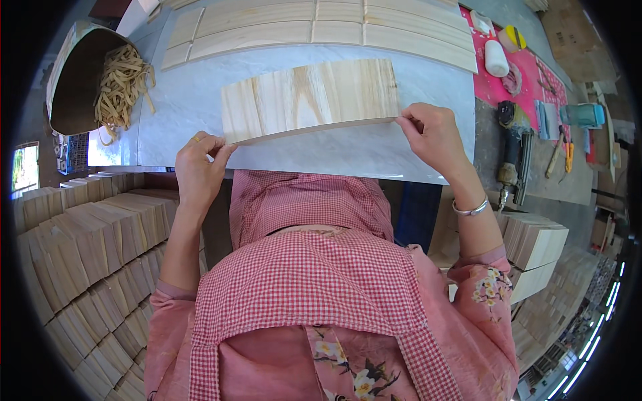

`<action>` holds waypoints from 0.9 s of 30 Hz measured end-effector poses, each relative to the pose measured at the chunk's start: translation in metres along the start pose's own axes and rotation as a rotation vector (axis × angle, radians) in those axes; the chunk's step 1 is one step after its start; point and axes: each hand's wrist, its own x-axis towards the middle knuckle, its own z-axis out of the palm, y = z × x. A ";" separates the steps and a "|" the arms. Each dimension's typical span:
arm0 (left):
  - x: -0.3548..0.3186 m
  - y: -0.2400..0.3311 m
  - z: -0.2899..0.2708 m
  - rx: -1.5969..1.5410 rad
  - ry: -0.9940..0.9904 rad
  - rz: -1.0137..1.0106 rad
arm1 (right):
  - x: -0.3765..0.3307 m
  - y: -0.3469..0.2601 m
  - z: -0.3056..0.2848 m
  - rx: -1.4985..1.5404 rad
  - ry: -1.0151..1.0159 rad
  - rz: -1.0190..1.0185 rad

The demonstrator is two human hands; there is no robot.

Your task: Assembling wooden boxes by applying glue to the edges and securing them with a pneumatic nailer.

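A pale wooden board (311,97) with brown grain streaks lies across the white marbled tabletop (321,155) in front of me. My left hand (202,164) pinches its near left corner between thumb and fingers. At the near right corner, my right hand (433,134) grips the board the same way, with a silver bangle on that wrist. The board's near edge faces me, and its far edge tilts slightly up to the right. Farther back on the table lie several long, pale wooden panels (267,25) set side by side.
At the left, a tipped container (75,80) spills tan bands (124,87). To the right are a pneumatic tool (511,157), a white bottle (495,59), a tape roll (512,39) and orange-handled pliers (569,157). Stacked boards (93,240) stand low on the left, more (535,240) on the right.
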 end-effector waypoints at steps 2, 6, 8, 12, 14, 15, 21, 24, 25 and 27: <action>0.001 0.009 -0.008 0.135 -0.063 -0.003 | -0.001 0.002 0.000 0.007 0.006 -0.006; 0.022 0.058 -0.037 0.530 -0.304 -0.102 | -0.011 0.012 -0.001 0.039 0.097 0.056; 0.030 0.080 -0.035 0.525 -0.353 -0.215 | -0.027 0.027 -0.018 -0.012 0.195 0.279; 0.054 0.107 0.012 0.209 -0.061 0.542 | -0.075 0.091 -0.066 -0.597 0.441 0.467; 0.072 0.118 0.050 0.119 -0.054 0.657 | -0.095 0.126 -0.076 -0.654 0.398 0.608; 0.081 0.124 0.069 0.140 -0.057 0.667 | -0.103 0.140 -0.078 -0.703 0.361 0.760; 0.098 0.133 0.119 0.182 -0.184 0.639 | -0.108 0.175 -0.087 -0.739 0.340 0.758; 0.097 0.128 0.127 0.109 -0.133 0.649 | -0.096 0.183 -0.098 -0.599 0.243 0.867; 0.097 0.126 0.129 0.084 -0.115 0.651 | -0.091 0.186 -0.102 -0.553 0.209 0.901; 0.097 0.125 0.132 0.058 -0.110 0.641 | -0.091 0.207 -0.106 -0.559 0.200 0.921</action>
